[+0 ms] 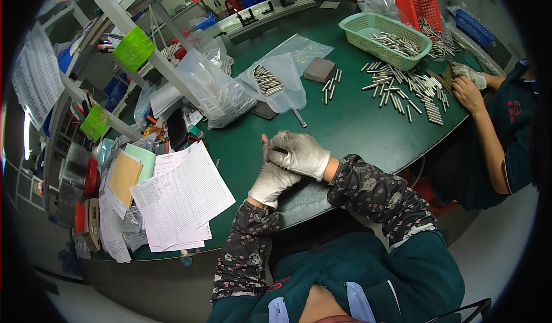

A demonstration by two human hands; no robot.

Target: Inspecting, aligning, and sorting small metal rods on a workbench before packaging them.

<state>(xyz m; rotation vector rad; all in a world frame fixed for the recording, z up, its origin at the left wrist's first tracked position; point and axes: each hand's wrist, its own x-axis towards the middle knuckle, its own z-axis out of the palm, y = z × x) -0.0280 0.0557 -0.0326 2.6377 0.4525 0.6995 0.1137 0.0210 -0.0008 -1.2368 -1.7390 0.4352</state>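
On a clock centred on the two hands, with twelve pointing away from the wearer, the white-grey gloved left hand (273, 182) and matching right hand (305, 153) meet above the dark green, smooth tabletop (356, 127). Their fingers are bent against each other; whether anything small sits between them I cannot tell. If something does, slack glove fabric could let it slip. The left thumb's tip looks bare, so a hard edge could nick it.

The short, grey metal bar (299, 118) lies loose at twelve o'clock, near the right hand; a careless knuckle could send it sliding. Toward eleven, the translucent, open plastic container (294, 97) bears stacked silvery cylindrical metal pins (268, 83); a bump could tip it and spill them.

At nine o'clock, the white printed paper sheets (184, 196) take up tabletop near the left forearm, and a sweeping sleeve could drag them. A bulging clear plastic bag (215, 102) at ten limits reach that way. At two, a scattered spread of similar silvery pins (432, 111) could roll toward the edge if jostled, with a co-worker's hands (468, 95) beside it. The pale green plastic basket (382, 52) stands at one o'clock, farther off, blocking that side.
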